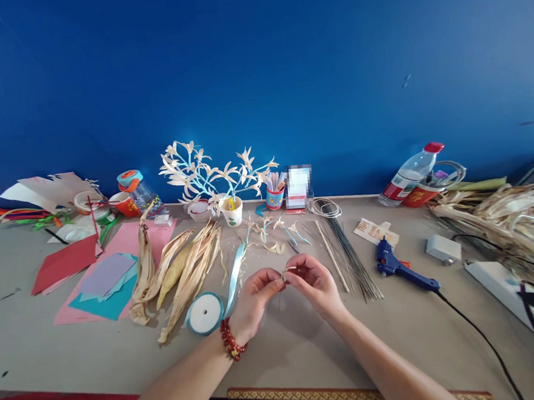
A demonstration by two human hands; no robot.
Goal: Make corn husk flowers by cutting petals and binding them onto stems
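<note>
My left hand [259, 291], with a red bead bracelet at the wrist, pinches a small pale corn husk piece [288, 270] from the left. On the other side my right hand [313, 283] closes finger and thumb on the same piece. A thin wire seems to hang below the fingertips; most of the piece is hidden by them. Just beyond my hands lie small husk flowers [291, 226] on blue stems. Left of my left wrist is a roll of light blue ribbon [205, 313], its loose end [236, 269] stretching away from me.
Dried corn husks [189, 269] and coloured paper [103, 275] lie left. A paper cup [231, 211] holds a branch of husk flowers [219, 173] against the wall. To the right are wires [350, 252], a wooden stick [332, 256], a blue glue gun [404, 269] with its cord, and a bottle [411, 174].
</note>
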